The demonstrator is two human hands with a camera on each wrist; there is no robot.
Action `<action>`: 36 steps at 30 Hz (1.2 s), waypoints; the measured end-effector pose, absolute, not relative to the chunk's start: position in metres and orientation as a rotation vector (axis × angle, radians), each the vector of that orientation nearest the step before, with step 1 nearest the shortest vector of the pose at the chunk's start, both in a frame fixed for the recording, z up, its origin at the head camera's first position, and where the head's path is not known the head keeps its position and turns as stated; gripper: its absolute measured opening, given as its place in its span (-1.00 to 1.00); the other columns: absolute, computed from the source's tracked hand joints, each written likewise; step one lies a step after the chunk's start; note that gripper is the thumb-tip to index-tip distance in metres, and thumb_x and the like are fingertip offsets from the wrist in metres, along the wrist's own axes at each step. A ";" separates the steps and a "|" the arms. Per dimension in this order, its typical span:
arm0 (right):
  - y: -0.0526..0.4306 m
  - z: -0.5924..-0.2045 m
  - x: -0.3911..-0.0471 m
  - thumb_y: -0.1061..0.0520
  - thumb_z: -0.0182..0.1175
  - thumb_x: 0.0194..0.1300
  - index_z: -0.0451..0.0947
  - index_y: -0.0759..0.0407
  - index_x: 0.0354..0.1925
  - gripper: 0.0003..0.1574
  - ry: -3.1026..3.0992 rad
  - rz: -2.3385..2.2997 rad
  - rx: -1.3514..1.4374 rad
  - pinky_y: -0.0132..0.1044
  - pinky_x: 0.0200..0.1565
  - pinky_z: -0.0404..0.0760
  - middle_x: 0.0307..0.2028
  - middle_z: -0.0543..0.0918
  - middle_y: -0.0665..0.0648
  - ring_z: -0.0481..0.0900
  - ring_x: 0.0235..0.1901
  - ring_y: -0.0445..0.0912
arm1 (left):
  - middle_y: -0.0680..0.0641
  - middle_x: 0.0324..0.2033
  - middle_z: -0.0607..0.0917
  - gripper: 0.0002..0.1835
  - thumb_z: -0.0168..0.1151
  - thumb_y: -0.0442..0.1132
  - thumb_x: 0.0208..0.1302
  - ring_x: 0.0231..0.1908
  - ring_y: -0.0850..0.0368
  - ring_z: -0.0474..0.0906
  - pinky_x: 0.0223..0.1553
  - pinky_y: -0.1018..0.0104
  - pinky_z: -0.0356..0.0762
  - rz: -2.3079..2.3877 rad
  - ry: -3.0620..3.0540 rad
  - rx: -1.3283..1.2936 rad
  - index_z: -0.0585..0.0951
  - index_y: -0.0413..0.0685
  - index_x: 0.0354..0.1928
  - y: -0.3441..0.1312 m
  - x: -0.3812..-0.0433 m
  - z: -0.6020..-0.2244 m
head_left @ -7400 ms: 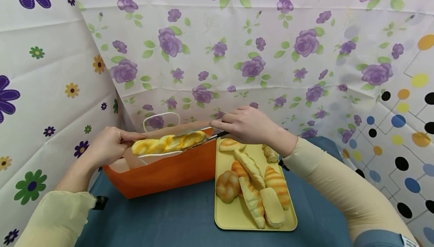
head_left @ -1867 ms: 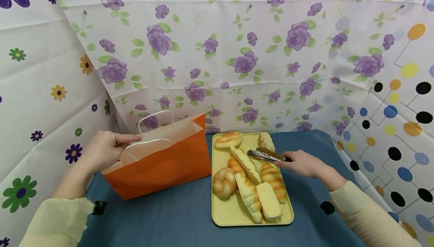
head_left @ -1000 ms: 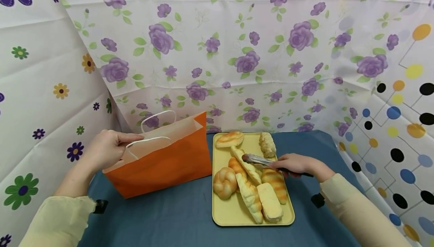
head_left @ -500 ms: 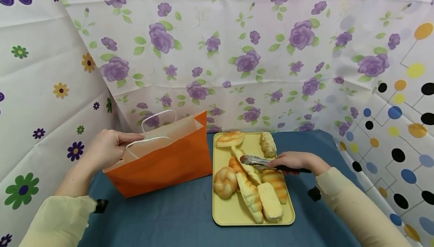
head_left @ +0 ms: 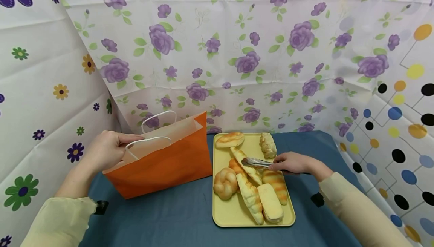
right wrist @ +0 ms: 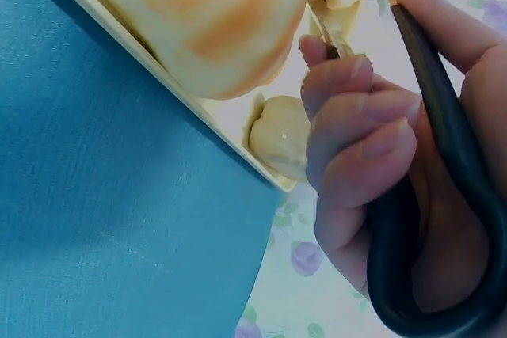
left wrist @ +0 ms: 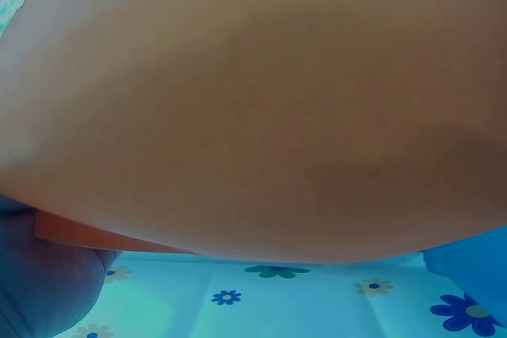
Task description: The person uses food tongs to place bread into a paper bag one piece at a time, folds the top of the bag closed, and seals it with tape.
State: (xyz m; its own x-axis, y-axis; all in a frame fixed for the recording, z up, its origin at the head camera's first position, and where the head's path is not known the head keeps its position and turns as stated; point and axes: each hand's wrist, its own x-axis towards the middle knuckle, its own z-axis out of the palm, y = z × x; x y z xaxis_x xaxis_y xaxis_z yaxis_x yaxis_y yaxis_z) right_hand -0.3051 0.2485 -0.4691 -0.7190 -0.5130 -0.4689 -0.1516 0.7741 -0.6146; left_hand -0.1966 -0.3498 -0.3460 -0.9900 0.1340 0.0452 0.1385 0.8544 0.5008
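Note:
My left hand [head_left: 106,149] pinches the left rim of an orange paper bag [head_left: 166,167] with white handles, index finger stretched along the edge. Skin fills most of the left wrist view, with a strip of the orange bag [left wrist: 103,235] below it. My right hand [head_left: 295,163] grips metal tongs [head_left: 259,162] with black handles; the right wrist view shows its fingers curled round the black handle [right wrist: 447,116]. The tongs' tips are at a long pale bread [head_left: 238,154] lying slantwise on the yellow tray [head_left: 222,217]. The bag's inside bottom is hidden.
Also on the tray are a round knotted bun [head_left: 225,183], a striped roll [head_left: 276,186], a pale rectangular loaf [head_left: 270,201], a flat bread [head_left: 229,140] and a knobbly bread [head_left: 268,145]. Blue cloth [head_left: 169,217] covers the table. Patterned curtains [head_left: 217,51] surround it.
Earlier the tongs held a yellow braided loaf over the bag; that loaf is out of sight now. The right hand moved to the tray, and the tongs came down onto the long bread.

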 end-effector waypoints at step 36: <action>0.275 -0.439 -0.286 -0.53 0.13 0.47 0.60 0.04 0.38 -0.12 2.874 -0.453 -0.737 -0.14 -0.34 0.52 -0.36 0.65 -0.13 0.55 -0.47 -0.23 | 0.01 -0.75 0.50 -0.29 -0.03 -0.61 0.16 -0.68 0.03 0.30 -0.67 0.30 0.22 -0.805 -3.005 -0.257 0.76 0.00 0.28 -0.350 -0.194 -0.346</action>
State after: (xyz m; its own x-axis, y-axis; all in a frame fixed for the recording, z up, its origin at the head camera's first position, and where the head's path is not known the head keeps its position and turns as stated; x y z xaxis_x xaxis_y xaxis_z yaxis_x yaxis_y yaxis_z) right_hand -0.2855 0.2746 -0.4386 -0.8700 -0.4894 -0.0601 -0.4471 0.8345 -0.3221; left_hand -0.1940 -0.3504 -0.3463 -0.9863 0.1533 0.0616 0.1636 0.8535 0.4947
